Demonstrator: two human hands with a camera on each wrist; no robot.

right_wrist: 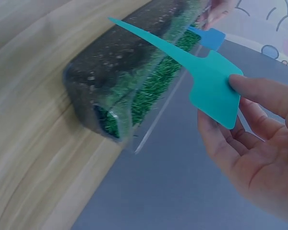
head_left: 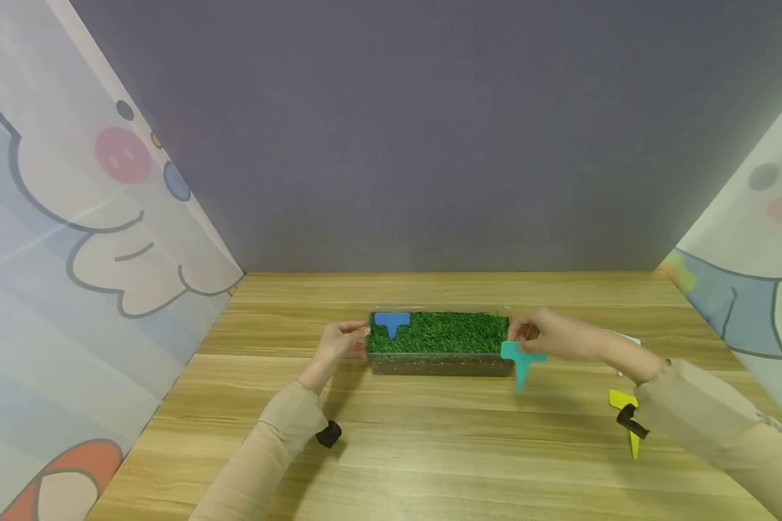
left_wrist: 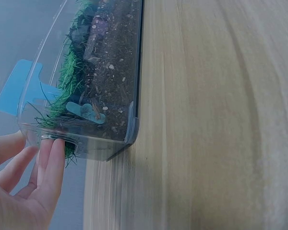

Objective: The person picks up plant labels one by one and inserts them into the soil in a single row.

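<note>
A clear plastic planter box [head_left: 439,365] filled with dark soil and green grass lies lengthwise across the wooden table. A blue T-shaped plant label [head_left: 392,319] stands in the grass at its left end, its stem tip visible against the soil in the left wrist view. My left hand [head_left: 336,341] touches that end, with fairly straight fingers [left_wrist: 53,163] against the clear wall. Between thumb and fingers, my right hand [head_left: 550,334] pinches the broad head of a teal plant label [right_wrist: 216,86]. Beside the box's right end, this label hangs with its pointed stem downward.
On the table at the right lies a yellow plant label [head_left: 623,399], partly covered by the right wrist's black camera mount [head_left: 632,421]. A white piece [head_left: 628,338] shows behind the right forearm. A grey panel [head_left: 430,145] rises behind the table, with cartoon-printed sheets at both sides.
</note>
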